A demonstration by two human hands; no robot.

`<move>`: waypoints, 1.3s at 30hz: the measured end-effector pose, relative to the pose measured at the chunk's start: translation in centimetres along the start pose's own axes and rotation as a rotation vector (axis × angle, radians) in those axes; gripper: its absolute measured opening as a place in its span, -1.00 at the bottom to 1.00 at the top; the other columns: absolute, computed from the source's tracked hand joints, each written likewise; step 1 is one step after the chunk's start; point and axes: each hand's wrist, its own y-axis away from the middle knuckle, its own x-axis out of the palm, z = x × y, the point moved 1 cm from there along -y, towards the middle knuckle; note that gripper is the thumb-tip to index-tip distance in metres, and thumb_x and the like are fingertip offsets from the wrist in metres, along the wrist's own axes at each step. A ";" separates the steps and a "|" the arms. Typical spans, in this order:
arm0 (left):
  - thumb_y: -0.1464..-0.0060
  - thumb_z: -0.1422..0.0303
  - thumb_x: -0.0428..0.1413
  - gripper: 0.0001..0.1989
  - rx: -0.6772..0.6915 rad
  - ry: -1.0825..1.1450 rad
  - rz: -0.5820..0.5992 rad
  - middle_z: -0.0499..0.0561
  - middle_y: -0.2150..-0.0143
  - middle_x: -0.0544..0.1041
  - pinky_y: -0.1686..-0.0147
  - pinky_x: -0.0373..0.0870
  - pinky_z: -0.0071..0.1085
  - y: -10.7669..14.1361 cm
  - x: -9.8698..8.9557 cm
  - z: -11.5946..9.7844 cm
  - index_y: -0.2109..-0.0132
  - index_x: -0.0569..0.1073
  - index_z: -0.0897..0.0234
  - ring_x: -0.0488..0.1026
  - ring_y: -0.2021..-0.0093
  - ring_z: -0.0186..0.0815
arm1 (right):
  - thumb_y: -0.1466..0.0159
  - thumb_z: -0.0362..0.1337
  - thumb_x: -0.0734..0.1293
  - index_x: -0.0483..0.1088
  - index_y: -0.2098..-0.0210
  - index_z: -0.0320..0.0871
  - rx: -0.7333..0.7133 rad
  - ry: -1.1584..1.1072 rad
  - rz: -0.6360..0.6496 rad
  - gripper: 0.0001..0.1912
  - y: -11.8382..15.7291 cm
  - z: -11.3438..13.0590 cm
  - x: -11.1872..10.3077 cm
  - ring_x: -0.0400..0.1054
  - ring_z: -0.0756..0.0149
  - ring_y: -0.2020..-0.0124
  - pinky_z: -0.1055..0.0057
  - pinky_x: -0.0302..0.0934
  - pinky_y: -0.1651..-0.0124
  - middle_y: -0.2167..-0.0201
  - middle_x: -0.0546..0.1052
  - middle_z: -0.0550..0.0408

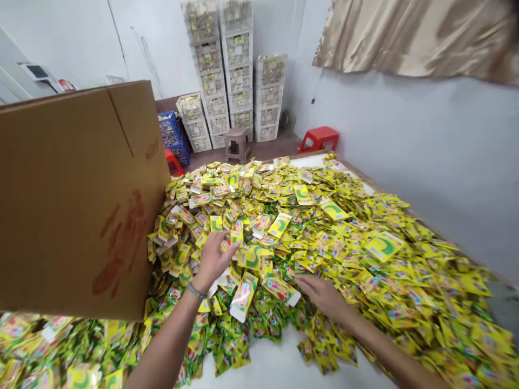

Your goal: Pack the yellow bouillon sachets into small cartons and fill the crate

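My left hand [214, 258] is over the middle of a large heap, its thumb and fingers curled around the lower end of a small yellow box [237, 231]. A beaded bracelet is on that wrist. Lower and to the right, my right hand [322, 294] reaches in from the side with its fingers stretched out, their tips at the green sachets [290, 270]. I see nothing held in it. Between the hands lie flat yellow boxes, one with a white open end [244, 294] and another box on its side [280, 289]. Yellow sachets [397, 286] spread to the right.
A big cardboard carton [77, 200] with reddish smears stands at the left. White table surface [259, 356] shows at the front. Behind are stacked white crates [239, 70], blue crates [173, 135], a brown stool [238, 143] and a red stool [320, 138]. A wall runs along the right.
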 end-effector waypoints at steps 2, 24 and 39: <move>-0.23 0.06 0.10 -0.63 0.021 -0.046 -0.013 0.08 0.19 0.55 0.08 0.39 -0.25 -2.8 -0.2 0.1 0.04 0.50 0.26 0.47 0.13 -0.19 | -0.41 0.09 0.08 0.54 0.02 -0.11 0.023 -0.019 -0.071 -0.44 -0.9 -1.5 -1.8 0.48 0.07 -0.04 0.11 0.32 -0.17 -0.01 0.59 -0.07; -0.12 -0.16 0.04 -0.46 0.012 0.177 0.789 0.09 0.21 0.67 0.29 0.56 -0.32 20.7 11.9 -3.6 0.18 0.63 0.19 0.63 0.24 -0.13 | -0.49 -0.14 0.03 0.52 0.10 -0.14 0.524 0.062 -0.605 -0.54 32.2 -2.0 8.6 0.47 0.26 0.17 0.31 0.39 0.06 0.18 0.57 -0.05; -0.09 -0.07 0.03 -0.53 0.062 0.091 0.770 0.07 0.20 0.66 0.32 0.47 -0.27 19.1 16.7 -19.0 0.13 0.59 0.16 0.50 0.46 -0.19 | -0.43 -0.24 0.03 0.51 0.29 -0.14 1.046 0.040 -0.549 -0.56 50.2 -9.7 5.3 0.44 0.15 0.19 0.30 0.24 0.07 0.27 0.55 -0.09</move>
